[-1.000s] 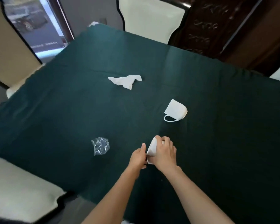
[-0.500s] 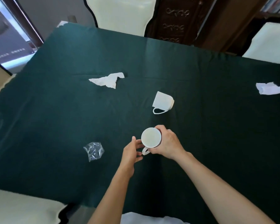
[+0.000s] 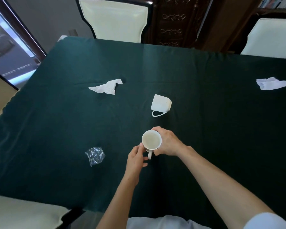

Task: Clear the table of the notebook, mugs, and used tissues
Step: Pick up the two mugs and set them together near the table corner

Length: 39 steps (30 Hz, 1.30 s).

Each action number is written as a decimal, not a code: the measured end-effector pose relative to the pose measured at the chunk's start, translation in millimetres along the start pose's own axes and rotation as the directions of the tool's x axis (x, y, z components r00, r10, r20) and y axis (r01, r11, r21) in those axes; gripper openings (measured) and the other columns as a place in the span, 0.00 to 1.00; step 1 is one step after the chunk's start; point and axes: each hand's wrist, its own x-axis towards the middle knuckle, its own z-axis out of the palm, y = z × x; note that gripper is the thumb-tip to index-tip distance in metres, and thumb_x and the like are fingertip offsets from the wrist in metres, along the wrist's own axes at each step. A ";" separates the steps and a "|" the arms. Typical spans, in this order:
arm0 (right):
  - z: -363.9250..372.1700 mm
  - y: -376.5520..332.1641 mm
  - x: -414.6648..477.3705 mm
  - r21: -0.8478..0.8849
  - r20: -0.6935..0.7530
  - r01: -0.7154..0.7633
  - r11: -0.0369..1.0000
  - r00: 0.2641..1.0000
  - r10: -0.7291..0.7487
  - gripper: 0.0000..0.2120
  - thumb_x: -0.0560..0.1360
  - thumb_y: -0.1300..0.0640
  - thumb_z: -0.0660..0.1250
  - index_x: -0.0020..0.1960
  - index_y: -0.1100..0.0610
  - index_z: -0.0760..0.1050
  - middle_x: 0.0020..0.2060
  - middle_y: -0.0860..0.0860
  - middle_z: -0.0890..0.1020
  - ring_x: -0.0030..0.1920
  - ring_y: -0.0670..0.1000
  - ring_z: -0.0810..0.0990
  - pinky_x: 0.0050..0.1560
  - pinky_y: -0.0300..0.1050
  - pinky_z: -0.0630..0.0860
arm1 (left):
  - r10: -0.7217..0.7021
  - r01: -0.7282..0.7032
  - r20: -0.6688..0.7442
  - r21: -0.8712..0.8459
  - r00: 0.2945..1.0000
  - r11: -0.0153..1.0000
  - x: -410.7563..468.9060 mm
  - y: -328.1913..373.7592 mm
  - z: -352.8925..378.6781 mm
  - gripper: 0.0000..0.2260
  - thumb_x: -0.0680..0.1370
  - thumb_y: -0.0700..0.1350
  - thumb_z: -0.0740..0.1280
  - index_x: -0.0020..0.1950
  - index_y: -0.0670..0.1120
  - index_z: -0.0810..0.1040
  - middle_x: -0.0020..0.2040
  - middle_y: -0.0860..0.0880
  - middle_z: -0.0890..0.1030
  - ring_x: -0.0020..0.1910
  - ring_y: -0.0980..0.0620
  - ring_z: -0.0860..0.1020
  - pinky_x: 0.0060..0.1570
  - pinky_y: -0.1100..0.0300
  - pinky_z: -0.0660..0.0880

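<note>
An upright white mug stands near the middle of the dark green table, its mouth facing up and its handle pointing toward me. My right hand wraps around the mug's right side. My left hand touches its left rim and handle with thumb and fingertips. A second white mug lies on its side just beyond. One crumpled white tissue lies at the centre left, another tissue at the far right. No notebook is in view.
A crumpled clear plastic wrapper lies left of my hands. Cream chairs stand at the far side, the far right and the near left. A dark carved cabinet stands behind the table.
The mug in my hands went from tilted on its side to upright, mouth up. My left hand closed in on its handle. The camera view swung to the right.
</note>
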 end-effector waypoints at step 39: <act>-63.2 2.8 124.2 -0.248 -0.313 -0.079 0.966 0.950 -0.002 0.37 0.75 0.52 0.74 0.79 0.58 0.64 0.74 0.59 0.68 0.75 0.61 0.64 0.72 0.57 0.69 | 0.041 -0.040 0.004 0.223 0.999 0.974 166.6 116.6 42.8 0.18 0.84 0.61 0.59 0.59 0.49 0.79 0.53 0.54 0.80 0.55 0.48 0.80 0.61 0.51 0.78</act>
